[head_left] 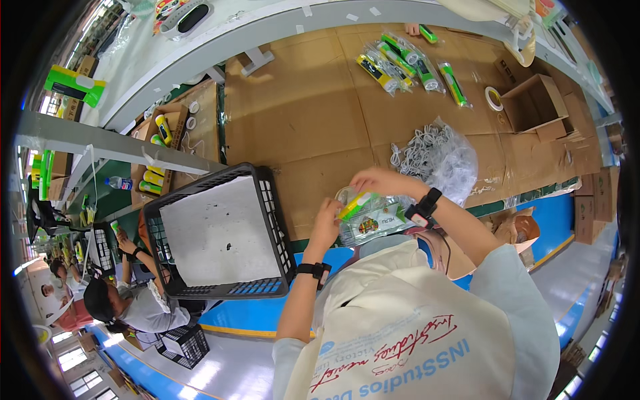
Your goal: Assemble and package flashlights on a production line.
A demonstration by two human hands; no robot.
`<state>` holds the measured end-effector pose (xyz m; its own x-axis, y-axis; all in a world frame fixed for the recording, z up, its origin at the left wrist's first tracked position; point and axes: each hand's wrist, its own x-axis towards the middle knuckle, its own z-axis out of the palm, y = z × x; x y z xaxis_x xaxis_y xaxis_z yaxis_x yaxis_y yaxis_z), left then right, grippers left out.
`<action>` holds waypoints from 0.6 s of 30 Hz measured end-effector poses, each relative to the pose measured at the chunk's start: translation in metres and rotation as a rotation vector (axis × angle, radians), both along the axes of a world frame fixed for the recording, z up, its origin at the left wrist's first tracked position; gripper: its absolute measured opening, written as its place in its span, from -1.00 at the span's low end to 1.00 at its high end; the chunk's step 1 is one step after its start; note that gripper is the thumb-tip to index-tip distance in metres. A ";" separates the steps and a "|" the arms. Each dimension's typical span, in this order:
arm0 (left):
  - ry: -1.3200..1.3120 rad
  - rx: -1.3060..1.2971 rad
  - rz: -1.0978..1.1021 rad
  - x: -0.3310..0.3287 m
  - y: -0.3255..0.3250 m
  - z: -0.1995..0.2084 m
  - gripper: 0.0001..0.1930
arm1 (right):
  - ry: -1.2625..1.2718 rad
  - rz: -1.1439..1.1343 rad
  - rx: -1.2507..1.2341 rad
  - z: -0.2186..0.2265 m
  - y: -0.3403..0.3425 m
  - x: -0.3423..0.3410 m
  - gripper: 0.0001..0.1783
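In front of my body, at the near edge of the cardboard-covered table, a green-and-yellow flashlight (357, 206) lies tilted between my hands. My left hand (326, 221) is closed on its near left end. From the far side, my right hand (381, 181) reaches over with bent fingers pinching at clear plastic around the flashlight's upper end. Just below it is a clear plastic bag (382, 223) with green printing; whether the flashlight is inside cannot be made out. A clear bag of white cables (457, 162) rests beside my right forearm.
Left of me stands a black plastic crate (288, 257) lined with a white sheet. Several bagged flashlights (399, 61) lie at the far side, near another person's hand (412, 29). An open cardboard box (531, 105) and a tape roll (493, 99) are at right.
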<state>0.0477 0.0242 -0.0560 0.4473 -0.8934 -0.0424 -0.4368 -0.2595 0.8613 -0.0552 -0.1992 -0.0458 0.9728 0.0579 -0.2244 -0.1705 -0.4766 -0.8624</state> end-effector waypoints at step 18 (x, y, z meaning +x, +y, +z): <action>0.180 0.074 0.579 -0.009 0.027 -0.052 -0.86 | -0.405 -0.028 -0.644 0.015 0.005 0.014 -0.77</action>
<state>0.0390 0.0516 -0.1077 0.8396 -0.4986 -0.2156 -0.0556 -0.4737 0.8789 -0.0407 -0.1944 -0.0303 0.9855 0.0103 0.1694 0.0805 -0.9072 -0.4130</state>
